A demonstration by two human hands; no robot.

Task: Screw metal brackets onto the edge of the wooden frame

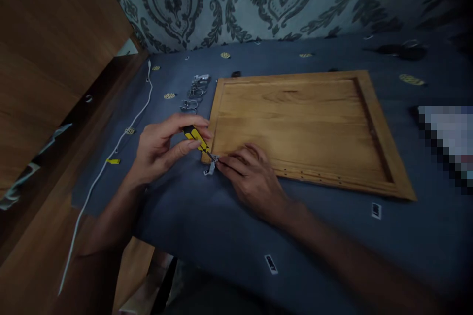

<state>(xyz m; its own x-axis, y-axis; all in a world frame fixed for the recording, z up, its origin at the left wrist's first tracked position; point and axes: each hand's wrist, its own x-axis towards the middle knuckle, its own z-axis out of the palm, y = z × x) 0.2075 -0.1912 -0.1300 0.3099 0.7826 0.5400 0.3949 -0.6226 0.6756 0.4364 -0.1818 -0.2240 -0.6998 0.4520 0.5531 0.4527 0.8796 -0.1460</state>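
My left hand (157, 145) grips a short yellow-and-black screwdriver (196, 139) between thumb and fingers. Its shaft slants down to a metal hinge (210, 167) at the near left corner of a framed wooden door panel (288, 123). The fingers of my right hand (254, 177) are drawn together at that hinge, steadying it against the frame. Part of the hinge sticks out past the panel's near edge. My right fingertips partly cover the spot where the screwdriver tip meets the hinge, so any screw there is hidden.
Several more metal hinges (195, 91) lie in a row beyond my left hand. A white cable (99, 172) runs along the left side of the blue patterned cloth (318, 241). A dark object (401, 50) lies at the back right, and a blurred-out item (447, 138) at the right edge.
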